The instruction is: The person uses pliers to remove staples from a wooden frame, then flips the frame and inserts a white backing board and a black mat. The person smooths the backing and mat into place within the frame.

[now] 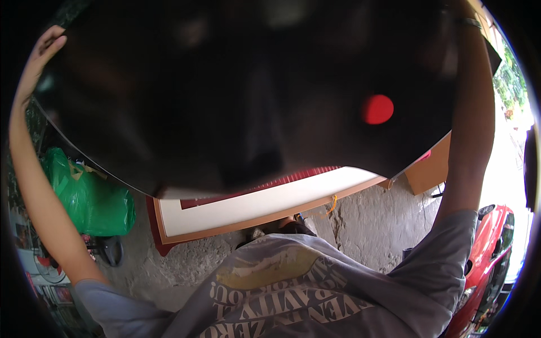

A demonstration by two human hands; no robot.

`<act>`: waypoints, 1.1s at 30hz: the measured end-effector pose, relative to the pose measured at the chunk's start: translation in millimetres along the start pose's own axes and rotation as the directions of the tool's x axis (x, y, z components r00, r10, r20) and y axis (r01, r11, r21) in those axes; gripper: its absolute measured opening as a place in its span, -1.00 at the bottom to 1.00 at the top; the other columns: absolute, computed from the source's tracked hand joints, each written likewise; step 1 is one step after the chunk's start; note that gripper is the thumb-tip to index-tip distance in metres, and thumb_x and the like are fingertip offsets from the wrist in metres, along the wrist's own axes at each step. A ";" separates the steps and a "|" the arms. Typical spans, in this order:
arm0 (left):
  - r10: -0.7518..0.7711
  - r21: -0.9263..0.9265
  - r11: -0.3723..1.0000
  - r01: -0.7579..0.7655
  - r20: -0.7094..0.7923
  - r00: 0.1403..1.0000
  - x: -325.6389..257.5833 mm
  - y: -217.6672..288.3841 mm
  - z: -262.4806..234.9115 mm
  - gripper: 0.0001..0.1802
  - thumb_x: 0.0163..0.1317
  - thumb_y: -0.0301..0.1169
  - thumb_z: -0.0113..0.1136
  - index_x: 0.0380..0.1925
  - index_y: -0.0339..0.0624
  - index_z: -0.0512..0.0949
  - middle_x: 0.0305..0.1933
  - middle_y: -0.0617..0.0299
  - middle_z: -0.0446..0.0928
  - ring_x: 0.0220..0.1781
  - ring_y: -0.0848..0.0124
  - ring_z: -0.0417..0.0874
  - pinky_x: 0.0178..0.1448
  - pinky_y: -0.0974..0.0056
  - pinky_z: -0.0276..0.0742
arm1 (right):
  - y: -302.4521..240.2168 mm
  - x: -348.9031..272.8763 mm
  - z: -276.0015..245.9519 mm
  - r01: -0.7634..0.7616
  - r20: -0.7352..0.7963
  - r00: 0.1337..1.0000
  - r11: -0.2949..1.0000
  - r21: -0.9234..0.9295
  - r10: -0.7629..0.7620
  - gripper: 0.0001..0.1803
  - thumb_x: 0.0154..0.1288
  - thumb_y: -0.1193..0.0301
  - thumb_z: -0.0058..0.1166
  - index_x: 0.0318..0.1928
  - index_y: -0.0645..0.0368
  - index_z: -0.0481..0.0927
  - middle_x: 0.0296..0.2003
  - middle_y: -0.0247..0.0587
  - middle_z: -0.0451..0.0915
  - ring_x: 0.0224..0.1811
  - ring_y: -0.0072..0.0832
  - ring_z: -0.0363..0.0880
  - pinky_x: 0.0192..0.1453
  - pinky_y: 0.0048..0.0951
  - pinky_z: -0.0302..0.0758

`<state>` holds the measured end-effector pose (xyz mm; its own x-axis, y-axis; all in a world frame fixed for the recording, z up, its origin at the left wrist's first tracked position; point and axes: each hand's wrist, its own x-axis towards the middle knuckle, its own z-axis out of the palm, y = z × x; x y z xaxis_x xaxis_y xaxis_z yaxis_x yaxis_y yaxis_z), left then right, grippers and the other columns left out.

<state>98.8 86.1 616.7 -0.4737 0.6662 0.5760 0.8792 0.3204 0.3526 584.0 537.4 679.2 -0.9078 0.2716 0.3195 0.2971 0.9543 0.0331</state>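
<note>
A large dark glossy panel (236, 90) fills the upper picture, held up in front of me with both arms raised. My left hand (42, 50) grips its upper left edge with fingers curled over it. My right arm (468, 124) reaches up along the panel's right side; the right hand itself is out of sight at the top, near a wrist bracelet (469, 22). A red dot (377, 109) shows on the dark surface. Below the panel lies a wooden frame (248, 217) with a cream mat and red border on the ground.
A green plastic bag (93, 197) sits at the left on the rough concrete floor (366, 225). A brown cardboard piece (431, 169) stands at the right. A red vehicle (490, 253) is parked at the lower right. My grey printed shirt fills the bottom.
</note>
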 end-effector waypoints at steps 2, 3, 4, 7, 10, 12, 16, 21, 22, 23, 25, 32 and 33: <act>0.089 0.004 0.996 -0.094 0.286 0.954 15.9 -12.7 17.1 -0.75 0.45 -0.21 0.26 -0.08 -0.13 0.58 -0.15 0.51 0.48 0.03 0.67 0.50 0.23 0.47 0.31 | 8.0 21.9 21.3 -0.027 0.091 0.995 0.998 -0.056 0.032 -0.67 0.37 0.25 0.32 -0.02 0.21 0.69 -0.07 -0.20 0.70 0.02 -0.37 0.63 0.18 -0.34 0.50; 0.156 -0.069 0.988 -0.141 0.347 0.925 19.3 -18.6 31.5 -0.78 0.45 -0.22 0.26 -0.16 -0.13 0.56 -0.23 0.52 0.44 -0.04 0.70 0.47 0.16 0.48 0.31 | 14.9 33.5 36.1 -0.061 0.111 0.991 0.994 -0.091 0.071 -0.66 0.38 0.22 0.31 0.00 0.21 0.69 -0.03 -0.17 0.71 0.04 -0.34 0.63 0.18 -0.31 0.50; 0.073 -0.053 0.997 -0.057 0.396 0.915 25.0 -23.7 47.9 -0.79 0.44 -0.24 0.26 -0.18 -0.15 0.57 -0.26 0.52 0.44 -0.08 0.70 0.48 0.12 0.48 0.33 | 24.3 44.3 52.6 -0.094 0.130 0.985 0.987 -0.127 0.111 -0.64 0.39 0.20 0.30 0.02 0.20 0.69 0.00 -0.15 0.72 0.07 -0.30 0.64 0.18 -0.28 0.51; 0.071 -0.132 0.991 -0.012 0.454 0.888 46.0 -42.8 110.8 -0.78 0.40 -0.25 0.30 -0.20 -0.18 0.61 -0.30 0.50 0.52 -0.15 0.66 0.52 0.04 0.44 0.40 | 64.3 92.7 112.9 -0.035 0.343 0.937 0.997 -0.074 0.058 -0.57 0.40 0.15 0.29 0.11 0.17 0.68 0.13 -0.09 0.70 0.16 -0.23 0.64 0.22 -0.19 0.51; -0.031 -0.040 0.998 0.057 0.482 0.876 70.7 -64.9 185.9 -0.72 0.35 -0.23 0.34 -0.14 -0.21 0.65 -0.19 0.38 0.65 -0.12 0.55 0.61 0.05 0.37 0.49 | 117.3 140.2 203.2 -0.067 0.431 0.900 0.998 0.007 0.058 -0.61 0.42 0.16 0.25 0.08 0.16 0.67 -0.09 -0.15 0.69 0.01 -0.33 0.64 0.11 -0.24 0.50; -0.026 0.026 0.999 0.018 0.326 0.945 71.1 -71.2 250.7 -0.62 0.31 -0.17 0.38 -0.06 -0.23 0.66 -0.10 0.21 0.71 -0.03 0.36 0.68 0.13 0.26 0.55 | 149.1 166.2 284.9 0.030 0.445 0.894 0.997 0.065 -0.055 -0.70 0.42 0.21 0.23 -0.03 0.16 0.66 -0.28 -0.26 0.67 -0.16 -0.43 0.61 -0.07 -0.29 0.50; -0.106 0.085 0.990 0.111 -0.050 0.993 32.2 -28.8 384.1 -0.48 0.35 -0.07 0.33 0.10 -0.25 0.62 0.12 -0.06 0.66 0.24 0.09 0.63 0.36 0.10 0.48 | 191.7 201.6 446.3 -0.121 0.536 0.844 0.969 0.218 -0.015 -0.83 0.38 0.34 0.27 -0.17 0.13 0.59 -0.22 -0.22 0.70 -0.02 -0.43 0.68 0.03 -0.33 0.49; -0.066 -0.047 0.997 0.066 0.018 0.998 -156.3 92.9 513.1 -0.72 0.20 -0.34 0.39 -0.14 -0.24 0.64 0.04 -0.10 0.64 0.15 -0.11 0.63 0.27 -0.07 0.52 | 211.6 188.8 605.1 -0.182 0.512 0.852 0.978 0.100 0.106 -0.69 0.33 0.18 0.28 -0.04 0.05 0.63 -0.04 -0.13 0.73 0.13 -0.26 0.65 0.31 -0.04 0.31; -0.138 -0.087 0.986 0.142 0.058 0.989 -196.4 116.6 530.7 -0.74 0.23 -0.35 0.38 -0.12 -0.21 0.65 0.08 -0.06 0.65 0.19 -0.08 0.62 0.30 -0.06 0.51 | 216.7 180.2 632.9 -0.185 0.515 0.851 0.976 0.116 0.100 -0.65 0.33 0.13 0.28 0.02 0.01 0.64 0.04 -0.13 0.71 0.21 -0.17 0.61 0.37 0.07 0.25; -0.257 -0.099 0.957 0.274 0.155 0.954 -241.8 142.7 540.6 -0.71 0.27 -0.32 0.37 -0.06 -0.18 0.65 0.21 -0.04 0.59 0.30 -0.06 0.56 0.37 -0.06 0.44 | 221.2 170.8 658.1 -0.198 0.532 0.839 0.974 0.108 0.112 -0.59 0.34 0.07 0.27 0.09 -0.04 0.65 0.11 -0.13 0.69 0.30 -0.08 0.56 0.42 0.18 0.18; -0.417 -0.084 0.887 0.454 0.279 0.865 -321.1 179.9 549.9 -0.64 0.27 -0.29 0.38 0.03 -0.14 0.64 0.33 -0.05 0.50 0.38 -0.07 0.48 0.43 -0.08 0.37 | 230.0 152.3 699.1 -0.257 0.555 0.817 0.960 0.113 0.154 -0.62 0.36 0.10 0.25 0.09 -0.06 0.65 0.12 -0.13 0.70 0.29 -0.10 0.57 0.45 0.15 0.18; -0.849 0.198 0.527 0.827 0.070 0.524 -493.7 188.4 506.4 -0.46 0.34 -0.22 0.30 0.25 -0.20 0.50 0.42 -0.28 0.33 0.43 -0.24 0.36 0.47 -0.15 0.29 | 237.9 99.6 752.2 -0.386 0.114 0.922 0.886 0.258 0.369 -0.66 0.43 0.15 0.16 0.10 0.00 0.66 0.08 -0.10 0.65 0.26 -0.10 0.55 0.38 0.04 0.34; -0.882 0.205 0.465 0.861 0.018 0.472 -502.2 179.5 500.4 -0.42 0.34 -0.21 0.30 0.28 -0.24 0.46 0.43 -0.32 0.30 0.44 -0.28 0.35 0.47 -0.16 0.29 | 237.2 80.4 749.5 -0.343 0.029 0.935 0.878 0.333 0.354 -0.66 0.44 0.17 0.16 0.10 0.04 0.66 0.07 -0.08 0.65 0.24 -0.08 0.55 0.36 0.01 0.37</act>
<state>519.7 146.0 21.6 -0.9977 0.0438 -0.0524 0.0111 0.8607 0.5090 359.7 879.2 3.0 -0.7521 0.5952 0.2829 0.4737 0.7867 -0.3960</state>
